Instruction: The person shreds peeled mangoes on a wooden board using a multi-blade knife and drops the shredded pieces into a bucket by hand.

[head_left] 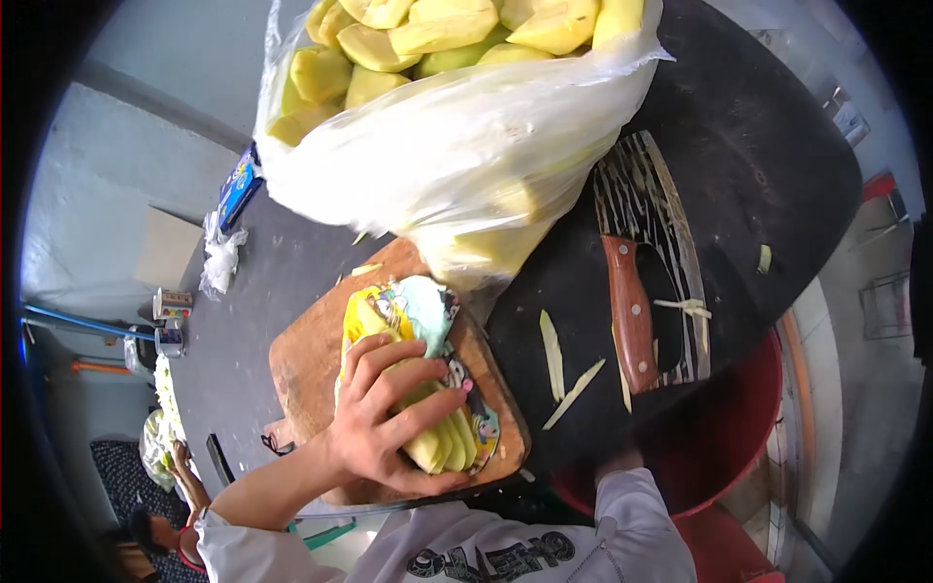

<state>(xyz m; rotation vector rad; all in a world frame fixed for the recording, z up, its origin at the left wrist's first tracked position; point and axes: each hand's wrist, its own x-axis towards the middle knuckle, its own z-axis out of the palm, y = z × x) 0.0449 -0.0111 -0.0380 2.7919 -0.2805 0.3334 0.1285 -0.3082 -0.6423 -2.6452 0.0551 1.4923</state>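
Note:
My left hand (398,403) is curved over a pale green mango cut into slices (449,442), its fingers wrapped across the top. The slices lie on a colourful cartoon-printed sheet (428,306), which rests on a wooden cutting board (306,360). My right forearm (619,461) reaches down over the rim of a red tub (734,428); its hand and fingers are hidden below the table edge. A cleaver (630,311) with a brown riveted handle lies on the black table, to the right of the board, with pale scraps stuck to it.
A large clear plastic bag (466,155) full of peeled mango pieces (447,29) stands behind the board. Thin peel strips (552,355) lie between board and cleaver. At left are a blue packet (236,189), crumpled plastic (222,255) and another person's arm (190,476).

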